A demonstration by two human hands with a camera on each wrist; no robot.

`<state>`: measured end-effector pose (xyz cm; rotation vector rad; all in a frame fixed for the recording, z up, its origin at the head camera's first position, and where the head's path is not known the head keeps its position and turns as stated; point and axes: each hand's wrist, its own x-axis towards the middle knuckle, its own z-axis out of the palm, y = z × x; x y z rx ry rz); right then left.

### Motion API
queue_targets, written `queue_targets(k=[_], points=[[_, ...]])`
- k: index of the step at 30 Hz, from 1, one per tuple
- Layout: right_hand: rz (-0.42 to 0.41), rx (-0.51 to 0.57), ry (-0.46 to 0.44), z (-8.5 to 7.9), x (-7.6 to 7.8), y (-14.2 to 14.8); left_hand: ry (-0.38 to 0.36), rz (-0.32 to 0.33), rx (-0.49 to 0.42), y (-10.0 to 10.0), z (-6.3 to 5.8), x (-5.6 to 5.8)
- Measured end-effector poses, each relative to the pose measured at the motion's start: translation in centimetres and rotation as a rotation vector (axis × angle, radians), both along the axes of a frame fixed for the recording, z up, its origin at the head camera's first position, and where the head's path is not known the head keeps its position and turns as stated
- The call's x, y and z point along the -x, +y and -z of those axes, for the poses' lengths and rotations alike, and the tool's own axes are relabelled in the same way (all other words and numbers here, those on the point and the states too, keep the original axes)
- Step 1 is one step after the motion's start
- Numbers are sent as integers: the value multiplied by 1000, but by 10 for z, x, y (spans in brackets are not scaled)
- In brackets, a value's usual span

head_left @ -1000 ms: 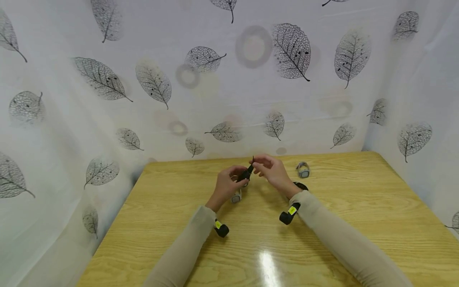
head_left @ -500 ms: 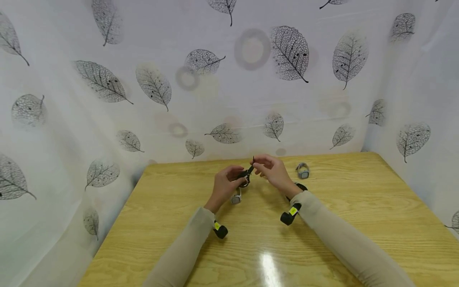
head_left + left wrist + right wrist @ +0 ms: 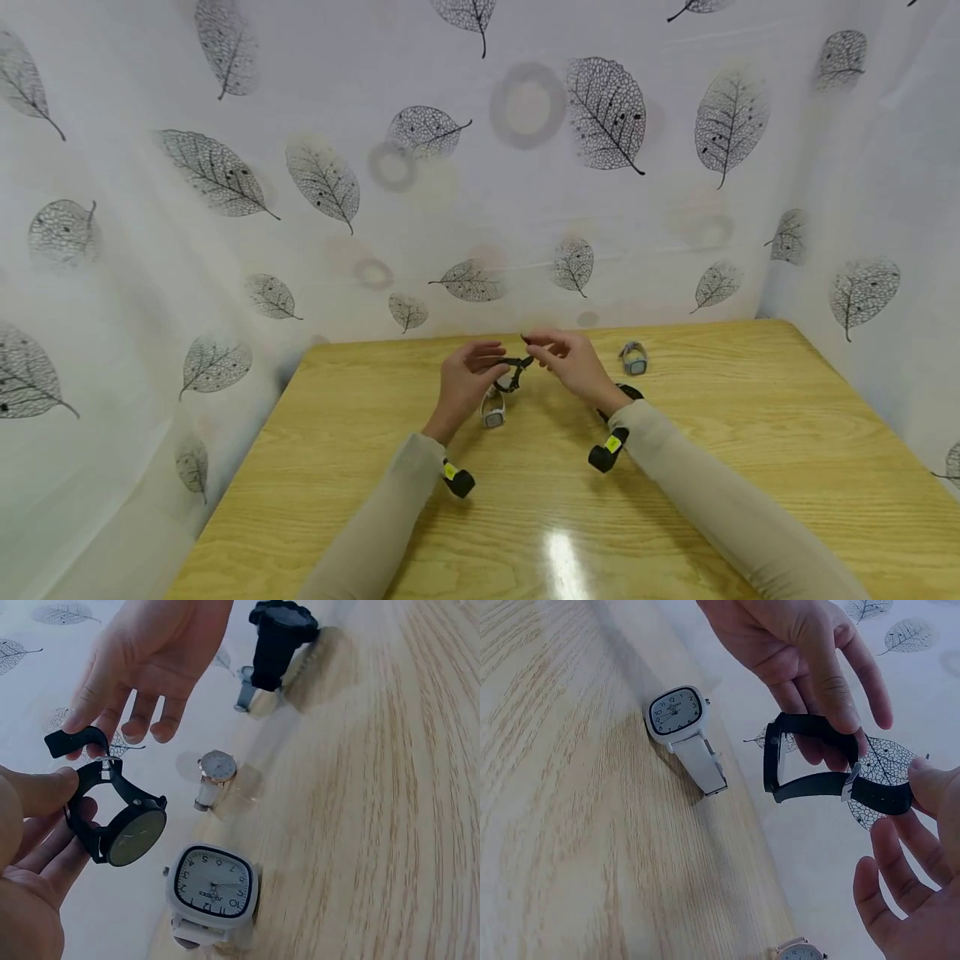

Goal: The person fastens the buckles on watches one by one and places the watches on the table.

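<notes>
A black wristwatch (image 3: 510, 383) is held above the table between both hands. Its strap forms a loop, with a metal buckle (image 3: 107, 760) where the ends meet. My left hand (image 3: 463, 385) pinches the strap on one side of the loop, thumb against fingers. With thumb and fingertips, my right hand (image 3: 573, 364) grips the strap's free end (image 3: 889, 796). The dial (image 3: 136, 838) faces outward in the left wrist view. Below my hands, a white watch with a rounded square face (image 3: 214, 881) rests on the table.
A small round watch with a light strap (image 3: 217, 766) lies near the white one. To the right are another black watch (image 3: 628, 392), partly behind my right wrist, and a grey watch (image 3: 635, 358). A leaf-patterned curtain (image 3: 480, 183) hangs behind the wooden table (image 3: 675, 483).
The black watch has turned, so its strap loop now shows between the hands. The strap's tip, earlier pointing up, has come down at the right fingers. My left hand has shifted slightly left.
</notes>
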<state>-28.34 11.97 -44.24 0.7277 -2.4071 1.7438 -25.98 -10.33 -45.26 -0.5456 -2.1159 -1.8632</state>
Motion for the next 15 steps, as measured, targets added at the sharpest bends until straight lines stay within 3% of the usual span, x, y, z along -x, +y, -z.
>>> queue_targets(k=[8, 15], points=[[-48, -109, 102, 1, -2, -4, 13, 17, -104, 2, -5, 0], [-22, -70, 110, 5, -3, -8, -45, -7, -181, 4, -8, -1]])
